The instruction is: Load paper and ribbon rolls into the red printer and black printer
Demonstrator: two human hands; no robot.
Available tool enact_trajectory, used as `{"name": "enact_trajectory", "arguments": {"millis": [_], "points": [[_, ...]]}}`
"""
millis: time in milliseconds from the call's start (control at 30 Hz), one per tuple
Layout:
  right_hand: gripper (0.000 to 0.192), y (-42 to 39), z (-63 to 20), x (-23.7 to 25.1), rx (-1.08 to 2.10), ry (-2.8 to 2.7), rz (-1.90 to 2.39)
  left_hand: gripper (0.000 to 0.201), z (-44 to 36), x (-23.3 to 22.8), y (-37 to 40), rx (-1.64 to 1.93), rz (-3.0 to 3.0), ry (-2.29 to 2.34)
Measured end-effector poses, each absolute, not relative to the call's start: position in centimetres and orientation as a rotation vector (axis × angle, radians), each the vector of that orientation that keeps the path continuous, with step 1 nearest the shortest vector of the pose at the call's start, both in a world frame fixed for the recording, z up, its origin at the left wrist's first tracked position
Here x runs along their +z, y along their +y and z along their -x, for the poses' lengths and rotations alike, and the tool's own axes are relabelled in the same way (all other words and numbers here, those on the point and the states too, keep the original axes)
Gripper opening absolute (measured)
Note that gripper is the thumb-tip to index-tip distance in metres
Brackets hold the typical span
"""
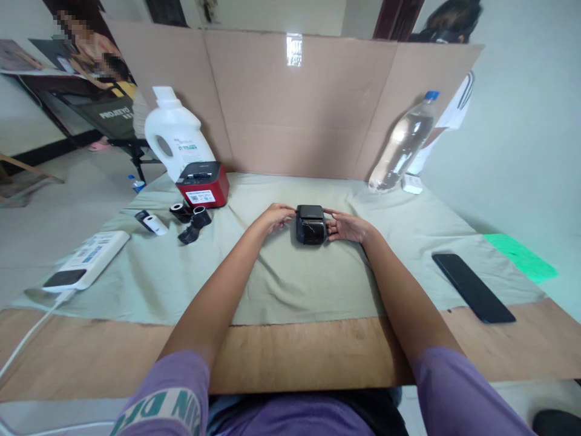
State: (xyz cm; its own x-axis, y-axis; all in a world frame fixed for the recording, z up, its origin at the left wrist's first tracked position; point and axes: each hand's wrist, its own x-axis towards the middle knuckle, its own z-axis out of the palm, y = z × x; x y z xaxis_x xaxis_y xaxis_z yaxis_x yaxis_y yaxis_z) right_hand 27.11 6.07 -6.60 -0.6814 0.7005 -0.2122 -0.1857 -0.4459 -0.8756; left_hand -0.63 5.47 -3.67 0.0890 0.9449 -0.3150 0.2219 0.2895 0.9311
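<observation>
I have both hands on the small black printer [310, 224], which sits on the green cloth [290, 284] near the middle of the table, a little toward the far side. My left hand [275, 218] cups its left side with the fingers curled against the casing, and my right hand [345, 227] lies flatter against its right side, fingertips touching the edge; neither hand is closed into a fist, and the printer rests on the cloth between them and is not lifted. To handle it well from here, I judge it best to keep even pressure from both sides so the box does not slide or drag the cloth into folds, and to keep my thumbs clear of the top cover, since I cannot tell from this angle where it hinges. Off to the far left stands a red and black printer [202, 184] in front of a white detergent jug [174, 133], with a few black spools and a white paper roll [155, 224] just near of it. A white power bank [86, 260] with its cable lies at the left edge, a dark phone [472, 287] lies to the near right, and a clear water bottle [402, 145] leans against the cardboard screen [299, 115] at the far right.
</observation>
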Motion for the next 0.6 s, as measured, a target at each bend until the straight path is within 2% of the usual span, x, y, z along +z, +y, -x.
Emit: {"name": "enact_trajectory", "arguments": {"millis": [200, 467, 600], "points": [[0.05, 6.1, -27.1, -6.6, 2.151, -1.204, 0.784, 0.024, 1.1, -1.6, 4.5, 0.739, -1.296, 1.429], [0.048, 5.9, -26.9, -6.2, 2.151, -1.181, 0.807, 0.06, 0.5, -1.0, 4.0, 0.806, -1.205, 1.281], [0.052, 5.8, -26.8, -6.2, 2.146, -1.178, 0.798, 0.066, -0.3, -2.1, 4.2, 0.841, -1.229, 1.22]]}}
